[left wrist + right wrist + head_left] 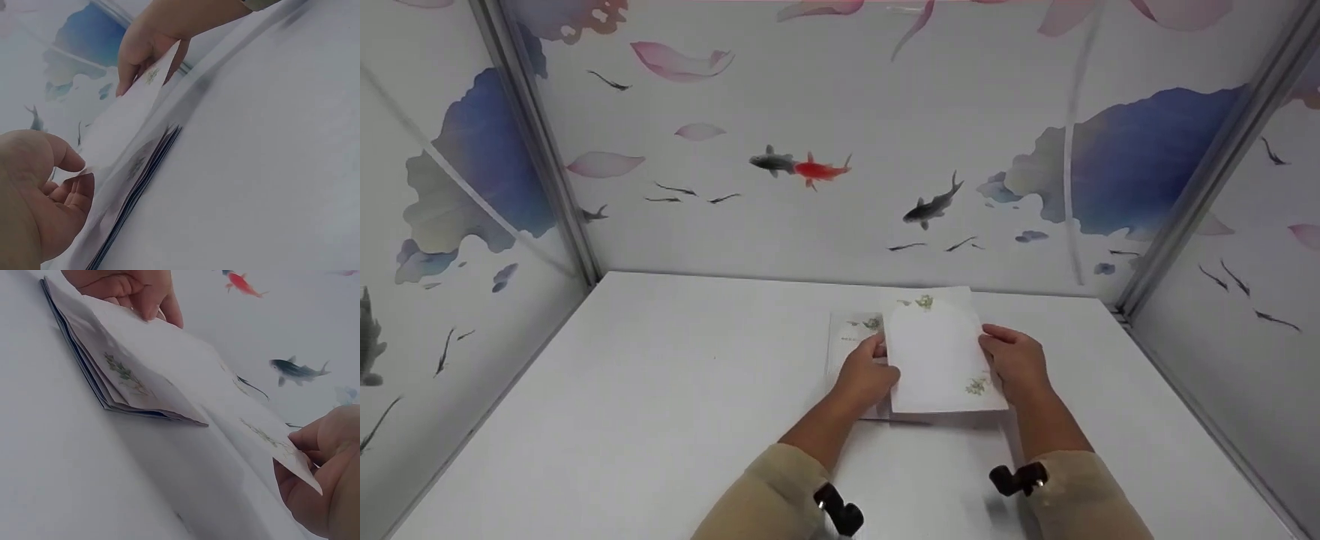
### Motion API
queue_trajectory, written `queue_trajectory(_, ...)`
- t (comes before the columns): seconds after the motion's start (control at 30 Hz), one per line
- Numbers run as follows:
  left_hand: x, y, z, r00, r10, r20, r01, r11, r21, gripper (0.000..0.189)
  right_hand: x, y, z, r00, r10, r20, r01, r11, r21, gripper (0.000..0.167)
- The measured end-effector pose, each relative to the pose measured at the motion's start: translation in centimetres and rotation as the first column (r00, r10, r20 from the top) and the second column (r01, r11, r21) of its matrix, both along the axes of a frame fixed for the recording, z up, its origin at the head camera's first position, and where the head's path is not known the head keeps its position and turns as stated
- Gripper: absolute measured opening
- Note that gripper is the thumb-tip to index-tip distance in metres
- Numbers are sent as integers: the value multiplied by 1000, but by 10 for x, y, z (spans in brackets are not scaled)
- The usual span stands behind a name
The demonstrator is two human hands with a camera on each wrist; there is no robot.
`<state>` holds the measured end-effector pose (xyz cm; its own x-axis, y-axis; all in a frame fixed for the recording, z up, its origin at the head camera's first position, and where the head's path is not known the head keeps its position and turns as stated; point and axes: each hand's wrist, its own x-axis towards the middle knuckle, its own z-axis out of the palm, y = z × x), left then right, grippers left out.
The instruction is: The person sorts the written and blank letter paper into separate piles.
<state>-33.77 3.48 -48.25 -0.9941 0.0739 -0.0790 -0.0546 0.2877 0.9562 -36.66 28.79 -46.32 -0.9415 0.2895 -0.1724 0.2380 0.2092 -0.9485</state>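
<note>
A white sheet of paper point(937, 352) with small green plant prints is held up at a tilt between both hands. My left hand point(866, 382) pinches its left edge between thumb and fingers. On the opposite edge, my right hand point(1020, 364) grips the paper, thumb on one side and fingers behind. Below and to the left lies a thin stack of printed papers point(847, 356), partly hidden by the sheet. In the right wrist view the stack point(95, 371) shows several dark-edged layers and a similar plant print. The left wrist view shows the sheet point(126, 124) raised above the stack.
Everything rests over a white table point(622, 390). Printed panels with fish and petals enclose its back and sides, and metal posts point(544, 150) stand at the back corners. Small black devices point(840, 510) sit on both sleeves.
</note>
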Motion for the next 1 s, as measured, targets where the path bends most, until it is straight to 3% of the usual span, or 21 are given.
queue_trajectory(0.27, 8, 37, -3, 999, -22, -36, 22, 1000, 17, 65, 7, 37, -3, 998, -43, 35, 44, 998, -52, 48)
queue_trajectory(0.5, 14, 62, 1, 998, -39, -54, 39, 999, 1, 61, 12, 67, -5, 997, -10, 77, 14, 999, -52, 52)
queue_trajectory(0.73, 16, 71, -2, 995, -56, -81, 50, 995, -81, 60, 20, 82, -3, 996, 58, 73, -60, 998, 33, 54)
queue_trajectory(1.0, 14, 70, -6, 996, -68, -65, 64, 995, -71, 55, 24, 79, -8, 996, 50, 75, -64, 979, 194, 54)
